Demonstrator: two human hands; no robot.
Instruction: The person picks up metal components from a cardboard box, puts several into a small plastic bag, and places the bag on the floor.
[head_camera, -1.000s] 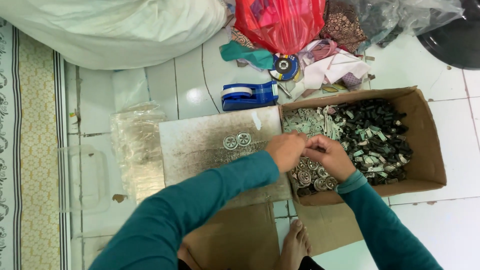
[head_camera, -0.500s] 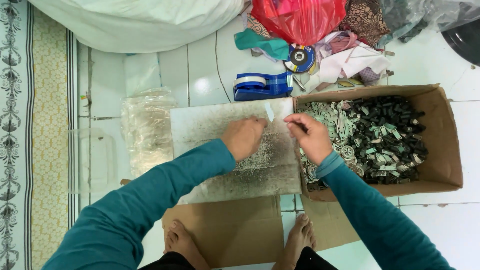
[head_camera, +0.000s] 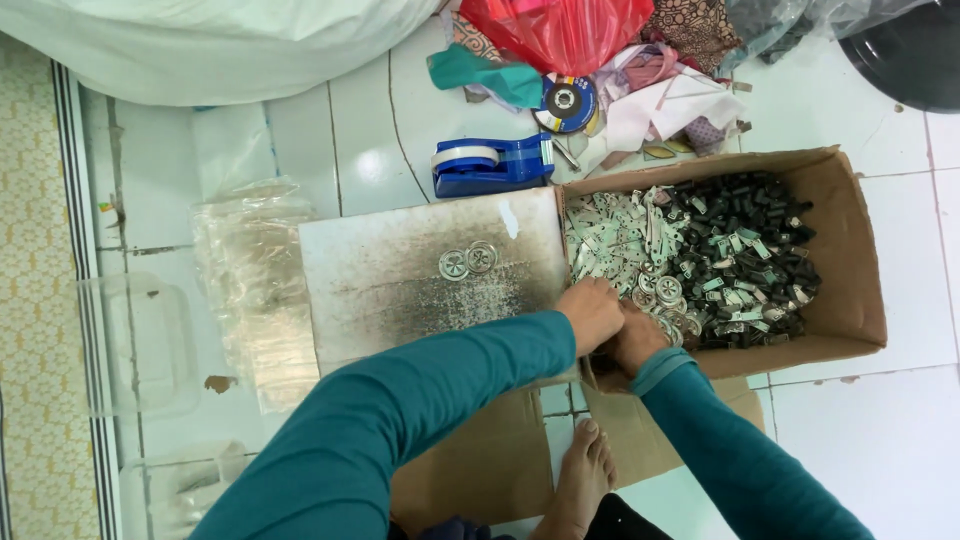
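Both hands sit knuckle to knuckle at the near left corner of the cardboard box (head_camera: 850, 250). Our left hand (head_camera: 592, 312) is curled, fingers down at the box edge; our right hand (head_camera: 634, 340) is pressed into the pile of round metal discs (head_camera: 668, 300). Fingertips of both are buried or turned away from us, so we cannot tell whether either one grasps a disc or is just closed.

Hidden or unclear: discs under our hands are covered; the box's near wall is partly behind the right sleeve. Small parts in the box read only as two groups, pale flat pieces (head_camera: 610, 235) on the left and dark stubby pieces (head_camera: 745, 245) on the right; shapes are too small to tell further. The near cardboard sheet (head_camera: 490, 465) is mostly under our left arm. Our bare foot (head_camera: 582, 480) shows between the sleeves.

Two discs (head_camera: 467, 262) lie side by side, touching, on the grey scuffed board (head_camera: 400, 290) just left of the box.

Packaging: stack of clear plastic bags (head_camera: 255, 270) left of the board; blue tape dispenser (head_camera: 490, 165) beyond it; round grinding disc (head_camera: 565, 103) with blue label; red plastic bag (head_camera: 560, 30); big white sack (head_camera: 200, 45), cut off at top. Clear plastic tub (head_camera: 140, 345) at far left.

Surface: white tiled floor (head_camera: 870, 440), grey grout, patterned mat (head_camera: 35, 300) along the left edge.
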